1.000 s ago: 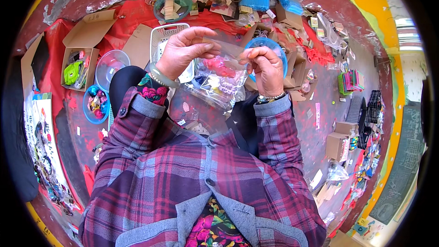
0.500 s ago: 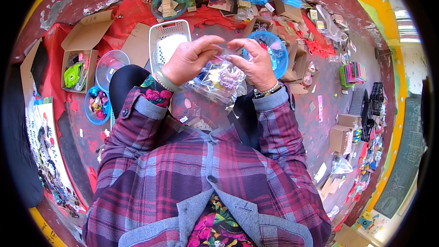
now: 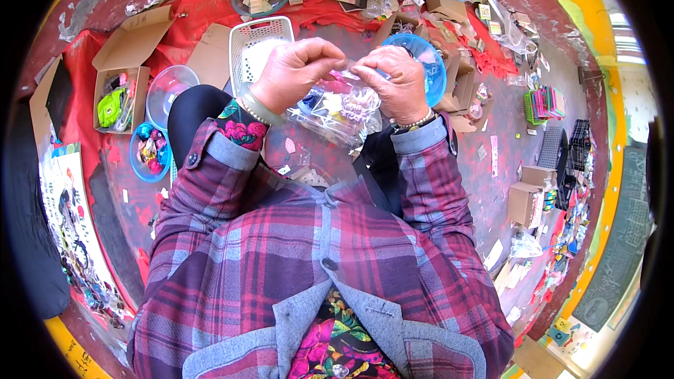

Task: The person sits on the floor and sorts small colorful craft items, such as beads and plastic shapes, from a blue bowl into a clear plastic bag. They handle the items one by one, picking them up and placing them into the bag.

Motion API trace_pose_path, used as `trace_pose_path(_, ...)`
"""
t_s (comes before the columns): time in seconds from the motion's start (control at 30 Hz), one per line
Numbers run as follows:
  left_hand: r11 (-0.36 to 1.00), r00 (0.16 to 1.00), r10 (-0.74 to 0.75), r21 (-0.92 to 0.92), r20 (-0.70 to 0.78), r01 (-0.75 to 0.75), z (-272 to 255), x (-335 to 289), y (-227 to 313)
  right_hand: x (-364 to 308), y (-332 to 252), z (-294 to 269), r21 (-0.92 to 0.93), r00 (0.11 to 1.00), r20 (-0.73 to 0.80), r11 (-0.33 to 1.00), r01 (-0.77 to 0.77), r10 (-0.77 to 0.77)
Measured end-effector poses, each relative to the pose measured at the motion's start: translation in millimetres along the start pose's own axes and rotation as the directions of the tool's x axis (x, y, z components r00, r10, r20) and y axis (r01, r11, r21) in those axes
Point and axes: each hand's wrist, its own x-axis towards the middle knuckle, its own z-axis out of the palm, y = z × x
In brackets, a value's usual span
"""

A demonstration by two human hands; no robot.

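Hands (image 3: 291, 77) closer together, right fingertips (image 3: 361, 71) pinched again at top of the clear bag (image 3: 330, 121)

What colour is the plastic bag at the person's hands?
The bag is clear and colourless; best seen in the head view.

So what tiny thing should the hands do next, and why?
Maybe slide the right hand along the top of the clear bag, pinching, while the left hand steadies it. Both hands look pinched close together at the top, and the bag hangs below with a purple ruffled thing inside.
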Motion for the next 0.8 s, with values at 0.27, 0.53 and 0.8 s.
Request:
trace_pose_path(0.27,0.997,0.999,0.044,-0.057,-0.019,-0.045,-18,6,5,-1,13,-16,0.045,0.999,-0.038,0.999,-0.019,0.02)
trace_pose_path(0.53,0.97,0.966,0.157,-0.153,-0.205,-0.19,-35,10,10,-7,22,-30,0.314,0.922,-0.085,0.888,-0.334,0.377)
trace_pose_path(0.8,0.841,0.968,-0.129,-0.541,-0.216,-0.009,-47,10,2,-11,20,-16,0.66,0.795,0.25,0.503,-0.557,0.553)
